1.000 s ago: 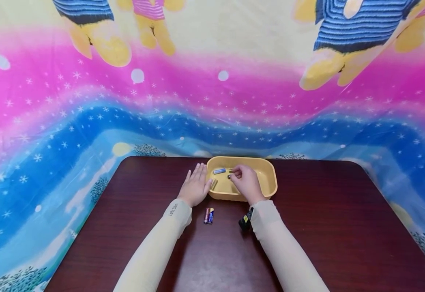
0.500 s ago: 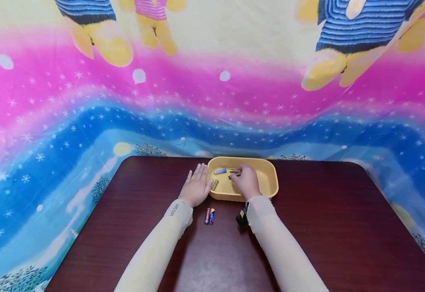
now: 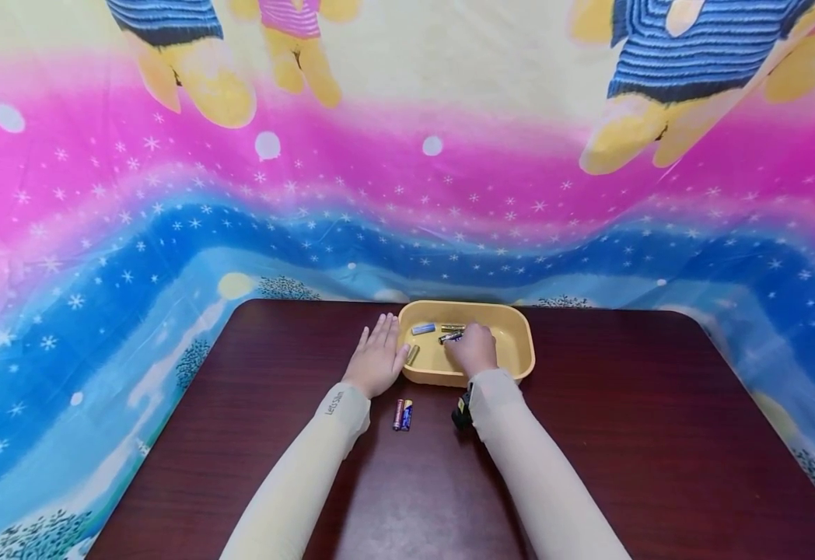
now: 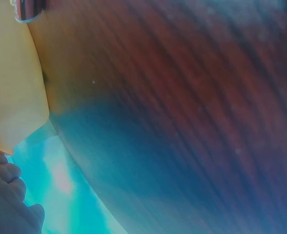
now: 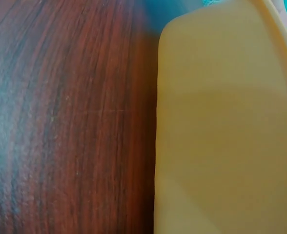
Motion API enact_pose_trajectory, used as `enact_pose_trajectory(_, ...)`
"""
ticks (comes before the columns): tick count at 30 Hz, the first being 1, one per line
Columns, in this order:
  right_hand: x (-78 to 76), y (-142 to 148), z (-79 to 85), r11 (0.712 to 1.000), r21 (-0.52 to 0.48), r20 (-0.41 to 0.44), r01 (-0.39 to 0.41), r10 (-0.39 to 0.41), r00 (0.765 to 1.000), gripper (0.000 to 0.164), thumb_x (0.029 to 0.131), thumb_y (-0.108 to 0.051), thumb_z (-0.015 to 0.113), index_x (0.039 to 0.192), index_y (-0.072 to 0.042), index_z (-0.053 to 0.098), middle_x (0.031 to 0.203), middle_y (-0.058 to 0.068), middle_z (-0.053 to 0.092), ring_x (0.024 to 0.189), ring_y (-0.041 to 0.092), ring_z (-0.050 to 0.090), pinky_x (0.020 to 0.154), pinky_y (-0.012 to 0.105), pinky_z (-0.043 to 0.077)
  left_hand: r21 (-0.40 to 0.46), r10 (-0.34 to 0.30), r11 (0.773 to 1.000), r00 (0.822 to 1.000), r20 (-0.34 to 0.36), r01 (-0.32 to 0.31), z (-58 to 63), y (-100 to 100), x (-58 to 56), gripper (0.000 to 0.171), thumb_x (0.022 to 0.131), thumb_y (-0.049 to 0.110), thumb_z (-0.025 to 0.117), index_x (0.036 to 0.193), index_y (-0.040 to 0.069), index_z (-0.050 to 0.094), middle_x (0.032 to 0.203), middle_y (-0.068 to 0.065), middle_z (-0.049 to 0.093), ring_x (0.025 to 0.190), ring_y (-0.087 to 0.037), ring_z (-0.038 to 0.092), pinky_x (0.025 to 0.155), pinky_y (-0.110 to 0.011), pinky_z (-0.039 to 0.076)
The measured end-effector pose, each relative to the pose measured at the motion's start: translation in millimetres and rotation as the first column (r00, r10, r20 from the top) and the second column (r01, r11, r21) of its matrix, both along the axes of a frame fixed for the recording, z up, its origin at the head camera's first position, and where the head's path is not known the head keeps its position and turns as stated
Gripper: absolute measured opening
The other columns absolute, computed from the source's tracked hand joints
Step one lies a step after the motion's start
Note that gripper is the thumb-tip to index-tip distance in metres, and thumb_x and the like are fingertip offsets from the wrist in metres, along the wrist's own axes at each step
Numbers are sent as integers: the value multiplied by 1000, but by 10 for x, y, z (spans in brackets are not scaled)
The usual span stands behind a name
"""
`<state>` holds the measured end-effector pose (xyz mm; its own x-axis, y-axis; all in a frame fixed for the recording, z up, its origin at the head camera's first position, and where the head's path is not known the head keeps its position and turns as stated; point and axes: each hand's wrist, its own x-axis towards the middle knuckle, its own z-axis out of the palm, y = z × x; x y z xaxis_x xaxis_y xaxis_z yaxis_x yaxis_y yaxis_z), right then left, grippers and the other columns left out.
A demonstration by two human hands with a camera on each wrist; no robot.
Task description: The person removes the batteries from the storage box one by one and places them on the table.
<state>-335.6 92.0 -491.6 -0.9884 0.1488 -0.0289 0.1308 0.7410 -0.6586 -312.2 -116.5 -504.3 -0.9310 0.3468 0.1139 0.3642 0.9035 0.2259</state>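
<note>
A yellow plastic box (image 3: 512, 342) stands at the table's far edge. My left hand (image 3: 374, 359) lies with straight fingers along its left rim. My right hand (image 3: 476, 350) reaches inside, its curled fingers at the right end of a dark battery (image 3: 450, 337). Just behind that is a gold battery (image 3: 452, 327), partly covered by the hand. A blue battery (image 3: 423, 329) and another gold battery (image 3: 413, 355) lie on the left of the box floor. In the right wrist view the box's outer wall (image 5: 226, 136) hides most of the hand.
Outside the box, a red battery (image 3: 397, 414) and a blue-and-yellow battery (image 3: 407, 415) lie side by side on the dark wooden table (image 3: 624, 420). A black wrist camera (image 3: 461, 412) is strapped under the right wrist. Behind the table hangs a patterned cloth (image 3: 449, 194).
My right hand has drawn back a little to the right and towards me, so more of the dark battery and the gold one behind it shows. The left hand stays at the rim.
</note>
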Motion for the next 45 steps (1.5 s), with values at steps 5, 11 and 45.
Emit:
enact_pose_trajectory(5,4,-15,16,999,31,41,-10,9,999,27,88,-23,75,75,0,69,92,20,67,90,38,61,77,47,52,4,-1,1000,1000,-11,1,-9,-6,2,66,111,37,35,161,0,15,168,-15,15,156,-28,11,126,-48,8)
enact_pose_trajectory(11,1,-36,31,996,91,63,-21,15,998,28,89,-24,74,76,1,71,101,22,67,102,42,59,87,50,51,1,0,1000,1000,-16,0,-22,-13,7,66,111,40,31,161,0,17,168,-15,16,156,-26,9,126,-47,9)
enact_pose_trajectory(45,-93,-18,7,984,171,78,-58,45,996,35,89,-28,76,63,-7,67,94,18,69,98,38,61,84,48,53,3,6,1000,1000,-14,-6,3,11,7,65,110,37,35,161,-1,17,167,-16,18,156,-27,11,125,-50,12)
